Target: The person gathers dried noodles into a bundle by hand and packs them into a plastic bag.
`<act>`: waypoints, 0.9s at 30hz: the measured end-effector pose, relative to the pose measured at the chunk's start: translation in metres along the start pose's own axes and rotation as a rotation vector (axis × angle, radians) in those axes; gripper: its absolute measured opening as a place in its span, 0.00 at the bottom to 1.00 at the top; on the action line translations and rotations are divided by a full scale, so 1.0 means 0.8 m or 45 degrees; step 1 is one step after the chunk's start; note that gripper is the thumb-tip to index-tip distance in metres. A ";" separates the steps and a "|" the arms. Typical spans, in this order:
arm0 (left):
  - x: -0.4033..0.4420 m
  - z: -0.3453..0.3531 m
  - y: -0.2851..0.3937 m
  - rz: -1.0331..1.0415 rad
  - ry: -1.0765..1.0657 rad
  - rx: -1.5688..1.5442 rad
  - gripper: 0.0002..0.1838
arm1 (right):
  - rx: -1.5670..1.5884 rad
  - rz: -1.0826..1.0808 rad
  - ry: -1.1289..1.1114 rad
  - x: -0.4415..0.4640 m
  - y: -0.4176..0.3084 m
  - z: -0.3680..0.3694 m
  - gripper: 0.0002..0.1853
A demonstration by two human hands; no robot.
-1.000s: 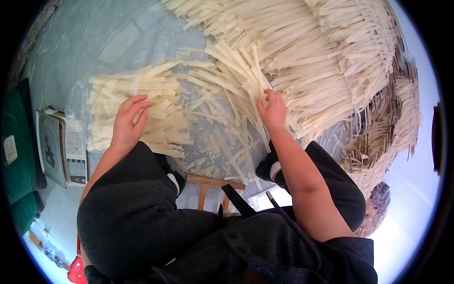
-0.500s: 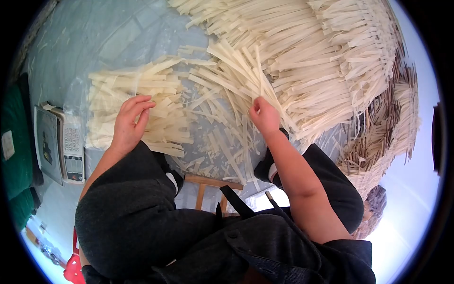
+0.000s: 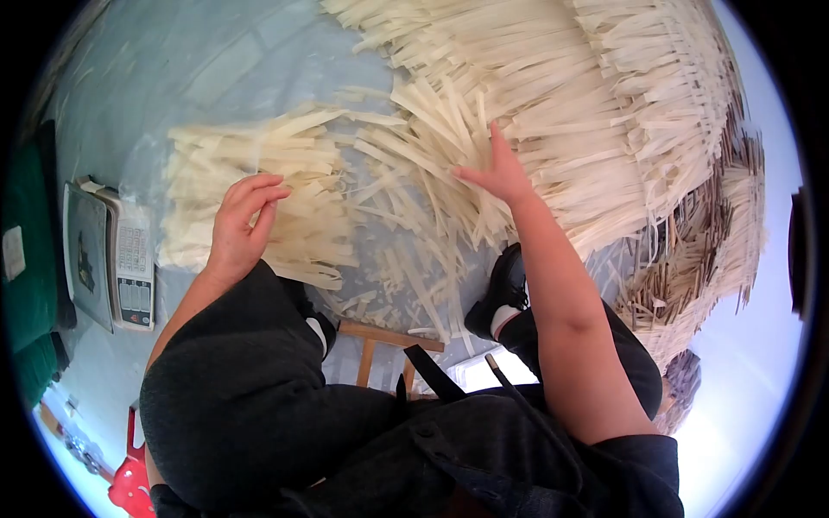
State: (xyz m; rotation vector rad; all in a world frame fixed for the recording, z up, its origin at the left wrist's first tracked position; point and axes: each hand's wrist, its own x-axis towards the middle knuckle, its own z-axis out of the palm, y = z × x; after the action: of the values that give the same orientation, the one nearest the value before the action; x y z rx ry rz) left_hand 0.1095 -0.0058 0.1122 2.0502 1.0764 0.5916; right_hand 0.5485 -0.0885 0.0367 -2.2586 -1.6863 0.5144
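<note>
My left hand (image 3: pixel 244 220) hovers over the near edge of a pile of pale, flat, cream-coloured strips (image 3: pixel 203 186). Its fingers are stretched out, the thumb a little apart, and nothing shows between them. On the other side, my right hand (image 3: pixel 503 173) has thumb and fingers spread wide. It is over a loose heap of similar strips (image 3: pixel 423 116), at the edge of a much larger layered bank of strips (image 3: pixel 553 69). Whether its fingertips touch the strips I cannot tell.
Short broken pieces (image 3: pixel 389 268) lie on the plastic-covered floor (image 3: pixel 173 52) between my feet. A digital scale (image 3: pixel 129 259) stands at the left beside a green bag (image 3: pixel 30 233). A wooden stool frame (image 3: pixel 380 330) is below me. Darker stalks (image 3: pixel 691 233) edge the bank at the right.
My right hand has gone from pinched to spread wide and moved slightly right and away from me. The left hand stays almost in place.
</note>
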 end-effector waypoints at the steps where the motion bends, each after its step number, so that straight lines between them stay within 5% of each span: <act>1: -0.001 0.000 -0.002 0.009 0.007 0.000 0.10 | -0.097 -0.052 0.000 -0.012 0.001 0.005 0.56; 7: -0.004 0.002 -0.012 -0.020 -0.025 -0.020 0.10 | 0.059 0.326 -0.247 -0.049 -0.007 0.018 0.50; 16: 0.001 0.002 -0.015 -0.008 -0.038 -0.027 0.11 | -0.089 0.048 -0.093 -0.028 -0.046 0.041 0.52; 19: 0.003 0.007 -0.016 -0.002 -0.031 -0.033 0.11 | -0.363 0.358 -0.253 -0.031 -0.081 0.054 0.56; 27: 0.002 0.005 -0.013 0.008 -0.050 -0.032 0.11 | -0.328 0.274 -0.117 -0.037 -0.089 0.076 0.58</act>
State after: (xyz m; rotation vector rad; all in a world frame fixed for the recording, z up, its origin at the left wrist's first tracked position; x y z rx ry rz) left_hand 0.1077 -0.0017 0.1017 2.0360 1.0347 0.5629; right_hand 0.4530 -0.0962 0.0157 -2.6590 -1.6426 0.4771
